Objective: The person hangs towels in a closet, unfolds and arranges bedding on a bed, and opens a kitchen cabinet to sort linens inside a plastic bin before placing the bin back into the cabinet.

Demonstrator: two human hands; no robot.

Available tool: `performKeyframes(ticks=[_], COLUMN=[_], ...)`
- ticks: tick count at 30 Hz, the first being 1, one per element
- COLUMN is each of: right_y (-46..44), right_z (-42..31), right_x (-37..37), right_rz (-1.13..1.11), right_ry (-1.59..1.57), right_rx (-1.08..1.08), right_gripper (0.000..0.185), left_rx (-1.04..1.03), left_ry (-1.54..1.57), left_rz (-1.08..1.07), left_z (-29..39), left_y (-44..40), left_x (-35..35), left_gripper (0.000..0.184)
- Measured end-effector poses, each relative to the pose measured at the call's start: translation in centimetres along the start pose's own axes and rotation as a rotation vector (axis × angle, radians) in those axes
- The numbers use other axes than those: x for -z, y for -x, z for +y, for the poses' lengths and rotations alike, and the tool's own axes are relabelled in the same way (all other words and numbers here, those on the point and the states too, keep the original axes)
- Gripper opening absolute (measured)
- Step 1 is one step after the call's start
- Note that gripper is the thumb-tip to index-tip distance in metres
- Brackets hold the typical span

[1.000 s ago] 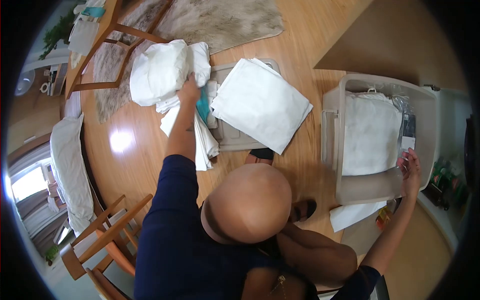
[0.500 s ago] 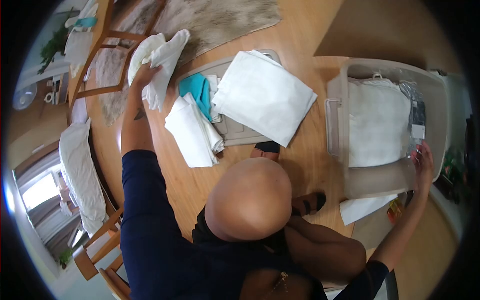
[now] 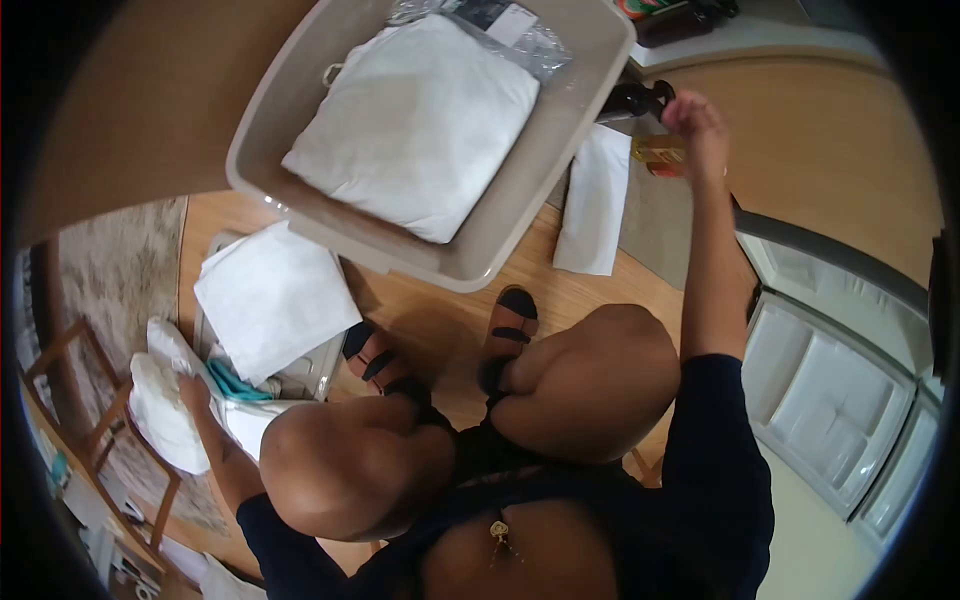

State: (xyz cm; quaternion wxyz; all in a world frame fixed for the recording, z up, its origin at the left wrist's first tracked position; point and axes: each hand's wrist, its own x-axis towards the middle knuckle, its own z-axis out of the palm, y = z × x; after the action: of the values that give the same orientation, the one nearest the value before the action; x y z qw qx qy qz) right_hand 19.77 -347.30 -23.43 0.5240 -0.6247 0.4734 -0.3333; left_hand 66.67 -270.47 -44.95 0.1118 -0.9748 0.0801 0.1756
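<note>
My left hand (image 3: 193,394) is closed on a bunched white cloth (image 3: 165,415) at the lower left. Beside it, a turquoise cloth (image 3: 238,382) and a large folded white cloth (image 3: 275,300) lie on a beige lid (image 3: 322,370) on the floor. My right hand (image 3: 700,125) is raised right of the beige plastic bin (image 3: 375,235), next to a dark bottle-like object (image 3: 635,100). Its fingers look bent and blurred; whether they touch that object cannot be made out. In the bin lie a folded white cloth (image 3: 420,130) and a clear plastic package (image 3: 545,55).
A folded white cloth (image 3: 595,205) lies right of the bin, near a bottle of amber liquid (image 3: 660,155). An open fridge door (image 3: 830,380) stands at the right. A wooden chair (image 3: 90,430) and a shaggy rug (image 3: 120,265) are at the left.
The view has turned toward the right, so the bin now fills the upper middle. My right hand has left the bin's edge. The left hand still holds the white cloth.
</note>
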Motion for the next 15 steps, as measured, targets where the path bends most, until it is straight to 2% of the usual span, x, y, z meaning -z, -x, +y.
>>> performKeyframes(ticks=[3,4,5,6,7,8,10,13,15], right_y=[4.3,6.2,8.3,10.0,11.7,13.3,15.2,14.9,14.0], right_z=[9.9,13.6,16.5,18.6,19.9,21.0,22.5,22.6,23.0], right_x=[4.4,4.8,4.5,4.1,3.1,1.8,-0.9,-2.4,-2.3], right_rz=[-0.061,0.025,0.019,0.012,0.003,-0.009,-0.022,-0.05,-0.05], right_ry=[0.202,0.299,0.545,0.79,0.902,1.016,1.143,1.131,1.129], right_rx=[-0.155,-0.314,-0.269,-0.215,-0.258,-0.303,-0.341,-0.426,-0.486], right_gripper=[0.018,0.029,0.042,0.055,0.071,0.087,0.104,0.108,0.106], left_rx=[0.066,-0.094,-0.254,-0.385,-0.403,-0.42,-0.602,-0.833,-0.904], left_ry=[-0.028,0.096,0.21,0.338,0.481,0.776,1.006,0.959,0.933], left_rz=[-0.061,0.15,0.357,0.397,0.34,0.215,0.173,0.188,0.133], left_z=[4.2,6.0,7.8,13.2,16.8,20.6,26.8,34.0,36.8], left_y=[1.9,1.9,2.2,4.7,5.9,7.5,9.9,12.8,13.2], left_x=[4.1,5.3,6.4,10.8,13.3,16.0,19.9,24.4,25.4], left_gripper=[0.058,0.058,0.058,0.049,0.036,0.026,0.017,0.014,0.017])
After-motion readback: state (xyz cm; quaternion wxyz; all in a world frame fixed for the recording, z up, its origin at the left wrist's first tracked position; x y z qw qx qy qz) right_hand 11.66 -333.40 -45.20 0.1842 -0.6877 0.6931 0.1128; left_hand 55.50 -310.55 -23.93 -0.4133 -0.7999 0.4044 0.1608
